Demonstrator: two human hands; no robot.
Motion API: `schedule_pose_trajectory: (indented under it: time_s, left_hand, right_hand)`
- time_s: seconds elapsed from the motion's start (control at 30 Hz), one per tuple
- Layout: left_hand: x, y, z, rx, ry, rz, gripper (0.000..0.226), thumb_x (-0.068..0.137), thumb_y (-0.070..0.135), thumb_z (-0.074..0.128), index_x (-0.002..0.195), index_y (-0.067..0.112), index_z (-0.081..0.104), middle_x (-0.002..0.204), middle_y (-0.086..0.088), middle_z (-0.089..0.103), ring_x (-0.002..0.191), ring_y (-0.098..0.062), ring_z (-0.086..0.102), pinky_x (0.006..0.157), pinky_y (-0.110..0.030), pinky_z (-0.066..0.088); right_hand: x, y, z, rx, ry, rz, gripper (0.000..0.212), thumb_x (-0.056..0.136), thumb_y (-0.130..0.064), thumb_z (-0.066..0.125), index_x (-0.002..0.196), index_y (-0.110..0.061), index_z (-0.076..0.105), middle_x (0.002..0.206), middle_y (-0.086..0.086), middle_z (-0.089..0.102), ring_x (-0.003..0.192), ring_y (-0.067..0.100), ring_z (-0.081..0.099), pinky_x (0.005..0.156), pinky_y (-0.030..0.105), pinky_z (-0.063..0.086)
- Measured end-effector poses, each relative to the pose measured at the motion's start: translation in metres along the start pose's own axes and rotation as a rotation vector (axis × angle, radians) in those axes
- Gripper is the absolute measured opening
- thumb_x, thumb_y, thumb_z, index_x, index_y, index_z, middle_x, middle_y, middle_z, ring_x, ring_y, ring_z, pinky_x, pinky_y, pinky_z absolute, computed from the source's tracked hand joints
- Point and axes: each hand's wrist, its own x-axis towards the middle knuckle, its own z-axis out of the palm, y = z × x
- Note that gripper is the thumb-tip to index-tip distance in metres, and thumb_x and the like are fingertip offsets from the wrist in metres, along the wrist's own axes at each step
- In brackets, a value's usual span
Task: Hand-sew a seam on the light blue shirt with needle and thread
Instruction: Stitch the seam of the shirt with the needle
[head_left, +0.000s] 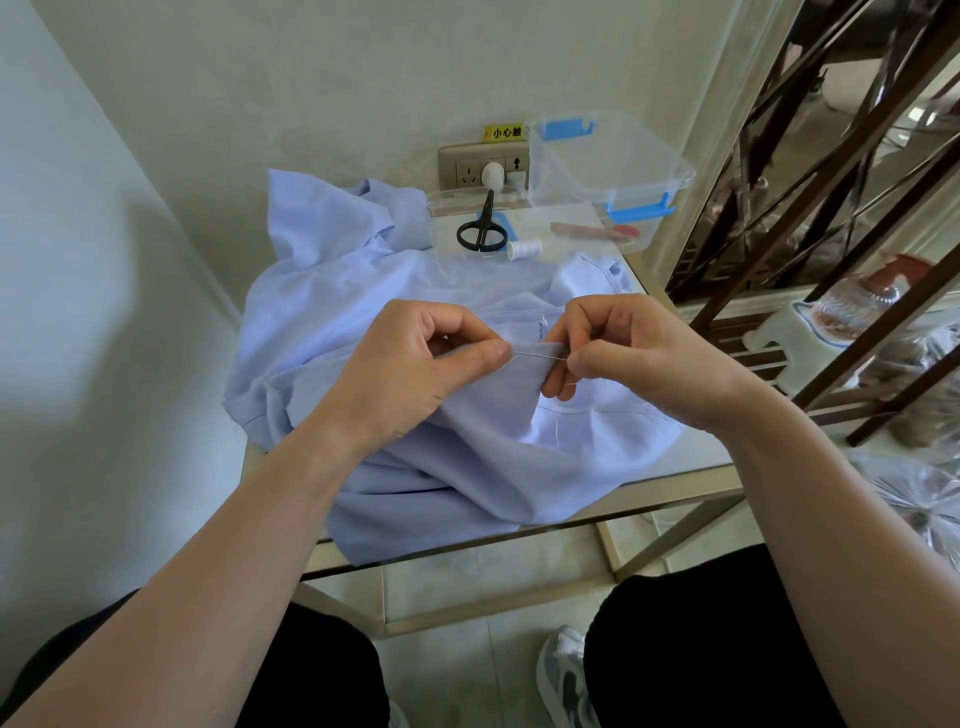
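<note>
The light blue shirt (374, 291) lies bunched over a small glass-topped table (691, 457). My left hand (415, 369) pinches a raised fold of the shirt between thumb and forefinger. My right hand (623, 353) pinches the thin needle (540, 355), which lies level between the two hands with its tip at the fold by my left thumb. A short bit of white thread shows below my right fingers. A spool of white thread (524, 249) lies on the table behind the shirt.
Black scissors (482, 231) lie on a clear box lid behind the shirt. A clear plastic box with blue clips (613, 171) stands at the back right by a wall socket (483, 166). A dark metal rack (831, 208) is at the right. My knees are below the table.
</note>
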Motion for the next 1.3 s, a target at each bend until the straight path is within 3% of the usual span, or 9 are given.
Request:
schedule_pose_trajectory:
  time_s: [0.17, 0.4, 0.67, 0.8, 1.1, 1.23, 1.3]
  left_hand:
    - [-0.0001, -0.0007, -0.0002, 0.001, 0.000, 0.020, 0.010, 0.085, 0.015, 0.074, 0.075, 0.014, 0.075, 0.074, -0.003, 0.072, 0.069, -0.006, 0.059, 0.073, -0.022, 0.048]
    - [-0.0003, -0.0001, 0.0006, 0.004, 0.004, 0.042, 0.013, 0.085, 0.015, 0.074, 0.071, 0.014, 0.074, 0.067, -0.002, 0.069, 0.064, -0.005, 0.056, 0.067, -0.018, 0.045]
    - [0.0006, -0.0021, 0.0017, 0.021, 0.008, 0.087, 0.017, 0.085, 0.012, 0.074, 0.068, 0.012, 0.071, 0.058, 0.013, 0.059, 0.056, 0.000, 0.046, 0.061, -0.013, 0.038]
    - [0.0006, -0.0047, 0.0031, 0.045, 0.009, 0.114, 0.020, 0.083, 0.016, 0.075, 0.065, 0.018, 0.069, 0.055, 0.015, 0.055, 0.056, -0.001, 0.044, 0.059, -0.014, 0.036]
    - [0.0028, -0.0051, 0.0022, 0.028, 0.025, 0.033, 0.010, 0.084, 0.016, 0.076, 0.074, 0.017, 0.074, 0.072, -0.004, 0.070, 0.067, -0.007, 0.055, 0.069, -0.022, 0.045]
    - [0.0016, -0.0020, 0.0021, -0.006, 0.013, 0.021, 0.010, 0.085, 0.014, 0.074, 0.076, 0.018, 0.074, 0.070, 0.008, 0.069, 0.067, -0.002, 0.057, 0.070, -0.014, 0.046]
    - [0.0012, -0.0013, 0.0021, -0.032, 0.007, 0.007, 0.011, 0.085, 0.014, 0.074, 0.076, 0.019, 0.075, 0.073, 0.006, 0.071, 0.070, -0.004, 0.059, 0.073, -0.017, 0.047]
  right_hand:
    - [-0.0007, -0.0004, 0.0003, -0.004, 0.011, 0.008, 0.012, 0.075, 0.001, 0.049, 0.066, -0.007, 0.048, 0.078, 0.011, 0.071, 0.078, 0.026, 0.064, 0.075, 0.026, 0.052]
    - [-0.0016, -0.0007, -0.0002, -0.011, 0.019, 0.011, 0.012, 0.074, 0.002, 0.049, 0.067, -0.007, 0.047, 0.081, 0.016, 0.070, 0.077, 0.025, 0.065, 0.076, 0.026, 0.053]
    - [-0.0022, -0.0030, 0.0021, -0.063, 0.044, 0.036, 0.012, 0.073, 0.000, 0.051, 0.066, -0.007, 0.047, 0.084, 0.021, 0.070, 0.075, 0.022, 0.066, 0.075, 0.025, 0.053]
    - [-0.0023, -0.0036, 0.0036, -0.124, 0.072, 0.043, 0.027, 0.082, 0.015, 0.052, 0.066, -0.006, 0.048, 0.081, 0.020, 0.071, 0.072, 0.018, 0.067, 0.077, 0.027, 0.053]
    - [-0.0031, -0.0039, 0.0042, -0.106, 0.087, 0.012, 0.029, 0.084, 0.018, 0.050, 0.068, -0.006, 0.050, 0.074, 0.009, 0.072, 0.070, 0.017, 0.066, 0.076, 0.026, 0.054]
    - [-0.0030, -0.0023, 0.0023, -0.079, 0.077, -0.003, 0.028, 0.087, 0.016, 0.051, 0.070, -0.006, 0.050, 0.075, 0.011, 0.071, 0.072, 0.019, 0.066, 0.076, 0.028, 0.054]
    - [-0.0029, -0.0013, 0.0016, -0.051, 0.068, -0.020, 0.023, 0.086, 0.010, 0.054, 0.071, -0.006, 0.050, 0.076, 0.014, 0.071, 0.072, 0.020, 0.065, 0.075, 0.027, 0.053]
